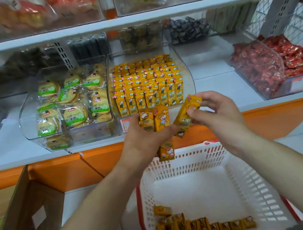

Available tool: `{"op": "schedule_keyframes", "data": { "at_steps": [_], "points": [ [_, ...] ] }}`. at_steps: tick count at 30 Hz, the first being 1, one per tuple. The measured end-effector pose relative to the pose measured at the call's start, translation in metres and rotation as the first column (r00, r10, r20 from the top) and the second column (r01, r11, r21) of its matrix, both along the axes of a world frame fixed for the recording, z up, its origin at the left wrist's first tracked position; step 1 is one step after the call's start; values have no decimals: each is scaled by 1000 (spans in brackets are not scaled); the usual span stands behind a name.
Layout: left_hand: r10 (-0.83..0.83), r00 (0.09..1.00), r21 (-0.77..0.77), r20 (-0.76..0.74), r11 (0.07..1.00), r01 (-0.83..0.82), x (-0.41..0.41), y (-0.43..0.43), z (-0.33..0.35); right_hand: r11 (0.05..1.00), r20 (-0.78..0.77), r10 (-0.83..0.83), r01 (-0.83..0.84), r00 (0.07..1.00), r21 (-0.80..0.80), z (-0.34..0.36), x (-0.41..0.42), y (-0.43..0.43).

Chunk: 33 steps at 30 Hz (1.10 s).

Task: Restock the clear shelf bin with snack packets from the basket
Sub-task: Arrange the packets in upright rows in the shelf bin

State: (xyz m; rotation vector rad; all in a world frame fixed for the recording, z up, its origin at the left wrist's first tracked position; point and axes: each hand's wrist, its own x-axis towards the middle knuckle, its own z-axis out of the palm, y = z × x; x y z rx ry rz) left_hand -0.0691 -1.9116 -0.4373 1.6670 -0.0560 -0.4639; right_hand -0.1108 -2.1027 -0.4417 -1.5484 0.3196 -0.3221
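Observation:
The clear shelf bin (187, 74) holds upright rows of yellow snack packets (146, 80), with a bare gap along its right side. My left hand (142, 137) grips a bunch of the same yellow packets (155, 121) just in front of the bin; one packet pokes out below the palm. My right hand (216, 111) pinches a single tilted packet (186, 112) beside that bunch. Below my forearms stands the white basket (253, 180), with several more yellow packets (197, 227) lying along its near bottom edge.
A clear bin of round biscuits in green wrappers (71, 104) sits left of the target bin. A bin of red packets (276, 64) stands at the right. The shelf front has an orange edge (60, 164). A brown cardboard box (23, 207) stands at lower left.

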Motion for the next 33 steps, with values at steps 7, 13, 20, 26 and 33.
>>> {"op": "schedule_keyframes", "data": {
  "at_steps": [7,13,20,26,33],
  "points": [
    [127,982,3,141,992,-129,34,35,33,853,60,54,-14,997,-521,49,74,-1],
    [178,979,-2,105,984,-178,44,54,32,606,-197,59,-192,979,-772,28,141,11],
    [174,982,-24,77,985,-172,49,60,29,646,-328,76,-297,942,-703,-8,162,13],
    [153,985,-27,79,988,-151,48,58,27,623,-355,58,-312,933,-718,-5,152,8],
    [96,995,-84,-4,992,-96,36,41,18,748,-107,198,-220,974,-626,28,57,14]
  ]
}}
